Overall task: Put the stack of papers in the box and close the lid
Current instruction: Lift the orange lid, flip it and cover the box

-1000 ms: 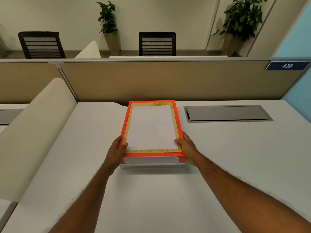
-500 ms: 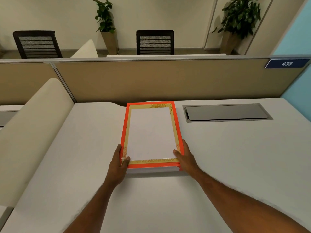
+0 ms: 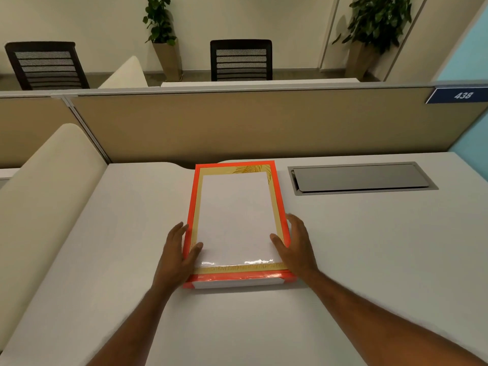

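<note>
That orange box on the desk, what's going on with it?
A person is holding an orange box at its near end, left hand on one side and right hand on the other, thumbs resting on top. The box lies flat on a white desk, with a white panel showing inside its orange and gold border. Whether that panel is paper or a closed lid can't be told from here. A grey cable hatch sits in the desk to the right.

This is an open-plan office. A white desk (image 3: 369, 247) with a cable hatch (image 3: 361, 178) meets a tan partition (image 3: 250, 122) bearing a number plate (image 3: 459, 95). Beyond stand mesh chairs (image 3: 241, 60) and potted plants (image 3: 162, 30).
</note>
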Available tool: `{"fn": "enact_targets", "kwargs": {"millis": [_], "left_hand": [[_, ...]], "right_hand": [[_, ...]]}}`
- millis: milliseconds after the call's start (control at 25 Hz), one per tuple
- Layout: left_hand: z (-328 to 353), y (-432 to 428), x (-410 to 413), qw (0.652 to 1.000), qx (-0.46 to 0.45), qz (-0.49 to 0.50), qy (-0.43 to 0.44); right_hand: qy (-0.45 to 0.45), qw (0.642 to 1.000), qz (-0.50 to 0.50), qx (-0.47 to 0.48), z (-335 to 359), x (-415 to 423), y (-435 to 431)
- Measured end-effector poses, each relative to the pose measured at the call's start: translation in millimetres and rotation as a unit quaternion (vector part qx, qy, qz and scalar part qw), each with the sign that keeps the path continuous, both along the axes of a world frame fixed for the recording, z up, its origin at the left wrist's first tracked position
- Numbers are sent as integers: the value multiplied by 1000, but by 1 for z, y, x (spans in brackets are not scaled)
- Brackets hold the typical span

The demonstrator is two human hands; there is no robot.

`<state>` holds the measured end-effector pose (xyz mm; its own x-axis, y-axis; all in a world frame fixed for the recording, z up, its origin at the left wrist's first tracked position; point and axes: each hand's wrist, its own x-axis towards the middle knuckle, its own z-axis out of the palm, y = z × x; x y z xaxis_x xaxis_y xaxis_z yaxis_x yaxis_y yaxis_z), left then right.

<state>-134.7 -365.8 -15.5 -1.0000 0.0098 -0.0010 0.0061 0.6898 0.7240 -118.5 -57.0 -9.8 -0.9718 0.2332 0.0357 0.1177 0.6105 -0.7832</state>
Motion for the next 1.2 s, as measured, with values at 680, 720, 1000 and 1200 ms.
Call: {"fn": "enact_targets", "kwargs": {"millis": [680, 720, 1000, 1200], "left_hand": [[14, 45, -142, 966, -227, -126, -2], [15, 45, -139, 963, -236, -130, -12], [7, 41, -75, 950, -264, -162, 32], [0, 44, -66, 947, -283, -149, 27]], "right_hand": [[-109, 958, 131, 231, 14, -154, -2], [-117, 958, 136, 222, 15, -152, -3], [-70, 967, 121, 213, 0, -61, -11], [-64, 957, 130, 249, -10, -51, -12]]}}
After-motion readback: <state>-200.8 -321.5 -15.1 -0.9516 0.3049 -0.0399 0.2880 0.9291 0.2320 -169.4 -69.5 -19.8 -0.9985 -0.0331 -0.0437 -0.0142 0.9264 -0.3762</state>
